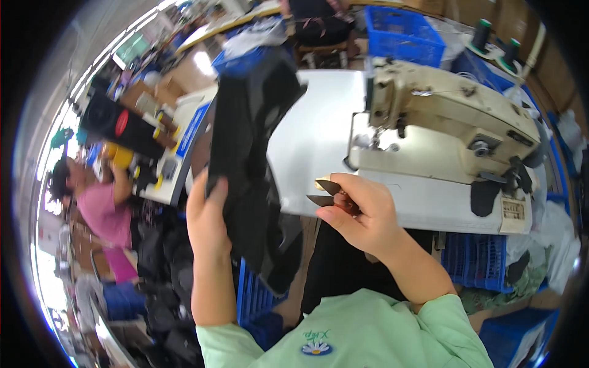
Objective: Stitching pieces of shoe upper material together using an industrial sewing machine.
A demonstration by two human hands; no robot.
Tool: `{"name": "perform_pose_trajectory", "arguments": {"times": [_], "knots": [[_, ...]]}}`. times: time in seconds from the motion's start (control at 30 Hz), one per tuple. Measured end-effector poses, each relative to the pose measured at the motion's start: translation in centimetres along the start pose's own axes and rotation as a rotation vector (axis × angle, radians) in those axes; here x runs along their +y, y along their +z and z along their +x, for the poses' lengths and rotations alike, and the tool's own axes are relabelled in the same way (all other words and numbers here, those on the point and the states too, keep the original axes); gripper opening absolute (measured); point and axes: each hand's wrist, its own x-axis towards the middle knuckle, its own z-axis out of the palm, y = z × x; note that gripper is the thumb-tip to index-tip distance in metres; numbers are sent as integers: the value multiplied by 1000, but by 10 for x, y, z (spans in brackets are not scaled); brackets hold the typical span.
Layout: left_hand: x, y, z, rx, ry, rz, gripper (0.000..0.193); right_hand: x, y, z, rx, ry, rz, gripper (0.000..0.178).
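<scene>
My left hand (207,218) is closed on the edge of a long black fabric piece (242,147), thumb on top. The piece is held up over the left end of the white sewing table (319,110), with folds and a loose lower end hanging toward my lap. My right hand (371,211) grips a pair of thread snips (330,187) in front of the table's near edge. Their two dark blades are apart and point left toward the black fabric, not touching it. The fingers partly hide the handle.
A cream sewing machine (454,110) stands on the table's right half, with a black scrap (485,197) near its front. Blue crates (405,37) stand behind the table; a blue basket (472,260) is below. A person in pink (101,205) works at the left.
</scene>
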Motion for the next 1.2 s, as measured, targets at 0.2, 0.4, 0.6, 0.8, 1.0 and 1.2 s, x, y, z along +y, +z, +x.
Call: {"name": "perform_pose_trajectory", "arguments": {"times": [0.2, 0.4, 0.6, 0.8, 1.0, 1.2], "knots": [[19, -3, 12, -77, 8, -318, 29, -3, 43, -20, -303, -224, -140, 29], [22, -9, 9, -136, -1, -495, 26, -1, 49, -40, -477, -268, -258, 30], [25, -11, 5, -53, 45, -464, 25, -12, 52, -54, -733, 89, 58, 31], [22, -13, 5, -15, 81, -461, 25, -1, 68, -57, -824, 313, 188, 35], [22, -9, 6, 6, 109, -448, 25, 8, 77, -56, -804, 398, 305, 38], [25, -7, 3, -31, 115, -461, 24, 8, 80, -53, -770, 352, 360, 37]]}}
